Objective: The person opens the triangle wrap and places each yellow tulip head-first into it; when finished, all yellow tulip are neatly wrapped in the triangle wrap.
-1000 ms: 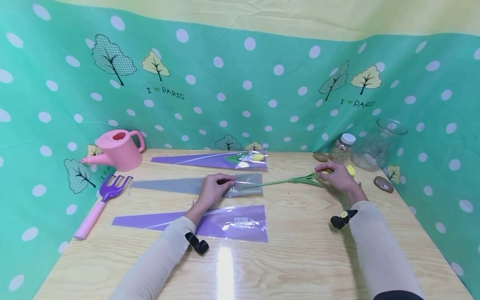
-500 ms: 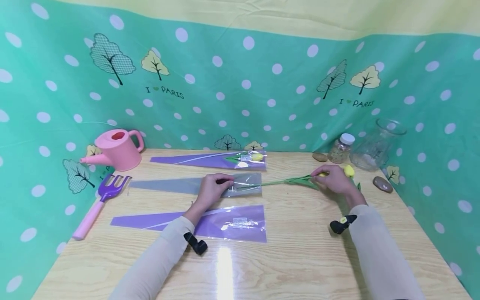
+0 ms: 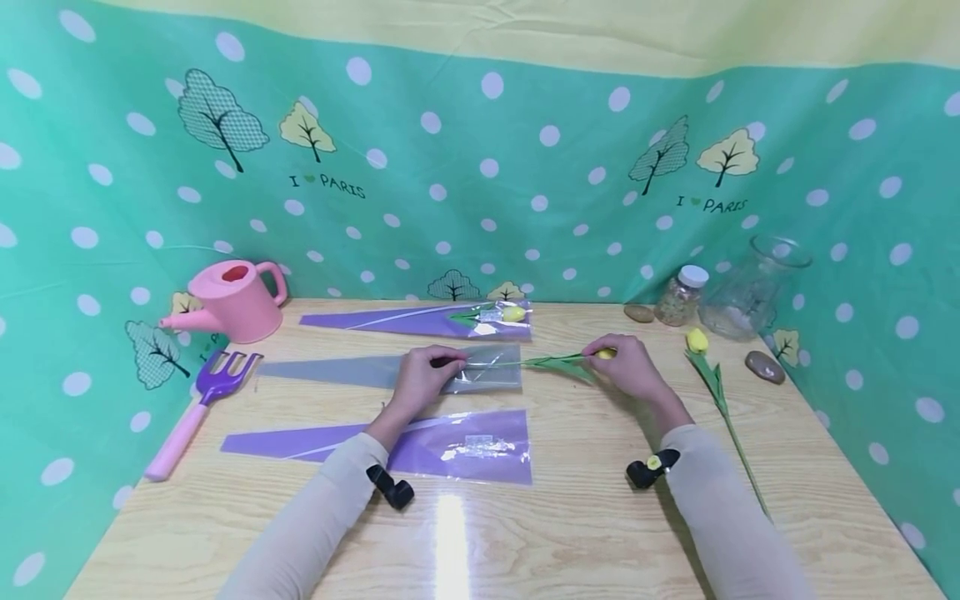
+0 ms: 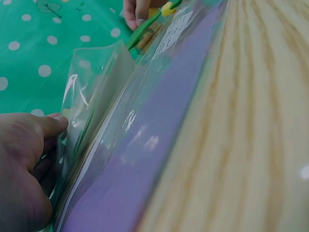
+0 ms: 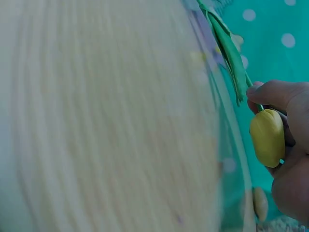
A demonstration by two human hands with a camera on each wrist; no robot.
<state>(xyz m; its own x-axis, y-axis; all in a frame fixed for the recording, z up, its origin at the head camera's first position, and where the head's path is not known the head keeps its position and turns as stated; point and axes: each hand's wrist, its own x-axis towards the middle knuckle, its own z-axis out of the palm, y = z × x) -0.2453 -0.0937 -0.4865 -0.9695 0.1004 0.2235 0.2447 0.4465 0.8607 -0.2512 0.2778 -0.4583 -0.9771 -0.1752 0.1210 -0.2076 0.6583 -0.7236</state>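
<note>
My left hand pinches the clear upper film of a grey flower sleeve, lifting it at the wide end, as the left wrist view shows. My right hand pinches a yellow artificial tulip by its green stem, just below the bloom. The tulip's stem runs leftward into the sleeve's mouth, while its leaves stay outside on the right. Another yellow tulip lies on the table beyond the right hand.
Behind lies a purple sleeve with a tulip inside; another purple sleeve lies in front. A pink watering can and a purple garden fork stand left. A lidded jar, glass vase and stones are right.
My right hand has moved left with the tulip, and more stem is inside the grey sleeve. The other tulip has come into fuller view. My left hand has stayed in place.
</note>
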